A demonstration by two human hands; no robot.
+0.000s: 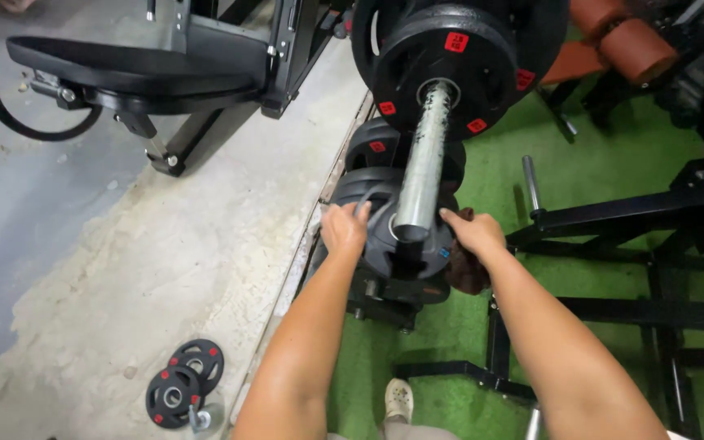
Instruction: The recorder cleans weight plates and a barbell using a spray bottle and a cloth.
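Seen from above, from a camera worn on the person's head, two bare forearms stretch forward from the bottom edge. Nearest the viewer, a pale shoe (pixel 398 399) stands on green turf flooring (pixel 605 179). To the left of it, on worn grey concrete floor (pixel 124 269), two small black weight plates (pixel 185 383) lie flat and overlapping, with a small metal collar just beside them.

Further out, both hands meet on a black weight plate (pixel 405 244) that stands on edge at the near end of a low plate rack (pixel 385 305). The left hand (pixel 344 228) has its fingers curled over the plate's upper left rim, the grip closed on it. The right hand (pixel 473 232) clamps the upper right rim in the same way, and a dark brown cloth (pixel 466 269) hangs beneath that hand against the plate's side. The plate sits at the boundary between concrete and turf, with more black plates stacked upright just behind it.

Directly above the held plate, a scuffed silver barbell sleeve (pixel 425 167) points toward the viewer, its end hanging between the two hands. The sleeve runs back into large black plates with red labels (pixel 442 65) loaded on the bar.

To the right, black steel machine frames (pixel 621 216) cross the turf. At the far left stands a black padded seat (pixel 124 65) on a metal frame. At the far right top are reddish-brown roller pads (pixel 621 37).
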